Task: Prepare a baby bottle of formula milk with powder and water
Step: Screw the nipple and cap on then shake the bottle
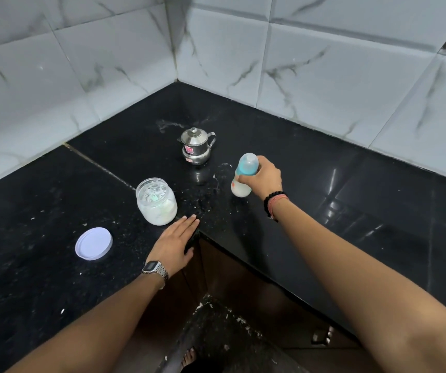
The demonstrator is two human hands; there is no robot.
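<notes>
A baby bottle (243,175) with a blue collar, a clear cap and white milk inside stands on the black counter (324,189), slightly tilted. My right hand (263,177) is wrapped around its middle. An open clear jar of white powder (156,201) stands left of it. My left hand (176,242) lies flat on the counter's inner corner, fingers together, just below the jar and holding nothing. The jar's white lid (94,243) lies upside down further left. A small lidded steel pot (196,146) stands behind the jar and bottle.
White powder specks and water drops are scattered on the counter between jar and bottle. Marble-tiled walls (324,63) close off the corner behind. Below the counter edge are dark cabinet doors (243,278) and a speckled floor with my foot (189,358).
</notes>
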